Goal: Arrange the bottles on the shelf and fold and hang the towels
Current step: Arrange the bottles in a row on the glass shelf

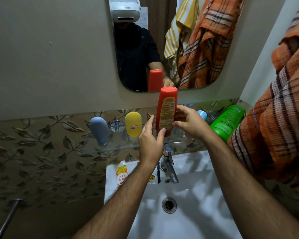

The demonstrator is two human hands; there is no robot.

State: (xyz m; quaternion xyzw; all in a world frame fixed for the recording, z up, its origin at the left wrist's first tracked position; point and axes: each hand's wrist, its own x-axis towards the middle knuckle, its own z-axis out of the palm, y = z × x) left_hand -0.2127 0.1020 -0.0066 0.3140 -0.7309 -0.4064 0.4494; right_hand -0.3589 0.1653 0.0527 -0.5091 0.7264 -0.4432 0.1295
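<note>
A red bottle (167,107) stands upright, cap down, on the glass shelf (109,149) under the mirror. My right hand (188,123) holds its right side, fingers curled round it. My left hand (151,137) touches its lower left side with straight fingers and the thumb on the front. A grey bottle (99,131) and a yellow bottle (133,124) stand to the left on the shelf. A green bottle (229,122) lies tilted at the shelf's right end, beside a small blue-capped item (202,114). An orange checked towel (280,121) hangs at the right.
A white sink (188,213) with a chrome tap (169,163) lies below the shelf. An orange pouch (122,175) and small items rest on the sink's back rim. The mirror (136,49) reflects towels and a person. A chrome pipe (7,219) sits lower left.
</note>
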